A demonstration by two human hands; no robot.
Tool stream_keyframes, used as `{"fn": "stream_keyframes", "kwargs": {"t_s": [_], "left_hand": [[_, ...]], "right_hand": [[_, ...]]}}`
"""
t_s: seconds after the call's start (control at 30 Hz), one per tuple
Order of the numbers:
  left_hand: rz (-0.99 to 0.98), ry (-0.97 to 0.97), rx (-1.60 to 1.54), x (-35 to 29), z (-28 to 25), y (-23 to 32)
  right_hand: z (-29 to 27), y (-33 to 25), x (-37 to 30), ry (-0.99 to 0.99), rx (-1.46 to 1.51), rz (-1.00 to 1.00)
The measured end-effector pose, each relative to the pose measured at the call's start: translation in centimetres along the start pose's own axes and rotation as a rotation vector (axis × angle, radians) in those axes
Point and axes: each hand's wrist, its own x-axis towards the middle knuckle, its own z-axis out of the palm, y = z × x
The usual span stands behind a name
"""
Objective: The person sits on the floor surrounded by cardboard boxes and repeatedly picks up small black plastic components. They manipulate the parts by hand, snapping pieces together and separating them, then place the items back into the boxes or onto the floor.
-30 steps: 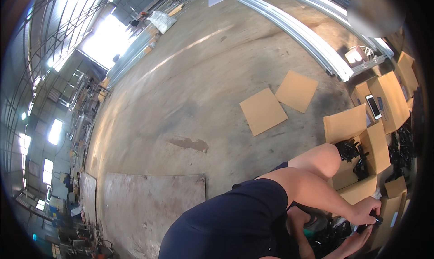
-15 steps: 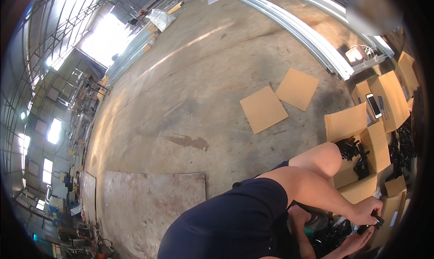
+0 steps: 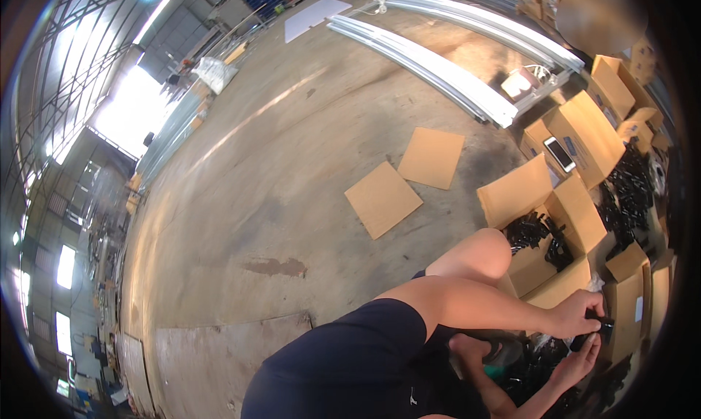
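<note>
Both of my hands meet at the lower right over small black parts (image 3: 600, 322), whose exact kind I cannot make out. My left hand (image 3: 578, 313), reaching in from above, has its fingers closed around one side. Just below it, my right hand (image 3: 582, 360) pinches a dark piece from underneath. Close by, an open cardboard box (image 3: 537, 273) contains several black parts (image 3: 531, 233). More black pieces (image 3: 522, 375) lie in a heap on the floor below my hands, near my foot, partly under clear plastic.
A phone (image 3: 560, 154) rests on another open carton (image 3: 588, 138). Black parts (image 3: 628, 189) pile up beyond the boxes. Two flat cardboard sheets (image 3: 383, 200) lie on the concrete floor. Long metal profiles (image 3: 438, 68) stretch across the back, and a metal plate (image 3: 226, 353) lies at lower left.
The view has shifted, so the boxes and floor items appear farther left. My hands stay together on the black parts, with little visible change in grip.
</note>
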Motion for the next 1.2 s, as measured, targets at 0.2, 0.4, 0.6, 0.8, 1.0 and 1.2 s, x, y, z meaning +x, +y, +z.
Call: {"fn": "stream_keyframes", "kwargs": {"t_s": [0.2, 0.4, 0.6, 0.8, 1.0, 1.2], "left_hand": [[-0.049, -0.014, 0.007, -0.8, -0.6, -0.4], [-0.143, -0.055, -0.019, -0.3, 0.3, 1.2], [-0.129, 0.0, -0.079, -0.2, 0.8, -1.9], [-0.154, -0.091, -0.099, 0.1, 1.7, -1.3], [-0.151, -0.089, -0.057, 0.0, 1.0, -1.1], [-0.176, -0.117, 0.023, 0.3, 1.4, -1.1]], "right_hand": [[1.9, -0.7, -2.3, -0.043, 0.09, -0.026], [3.0, -1.7, -2.7, 0.062, 0.208, -0.063], [5.2, -4.2, -3.4, 0.128, 0.181, -0.014], [4.4, -4.3, -3.5, 0.101, 0.256, -0.077], [5.0, -4.2, -3.8, 0.1, 0.044, -0.125], [4.2, -4.6, -3.6, 0.064, 0.244, 0.008]]}}
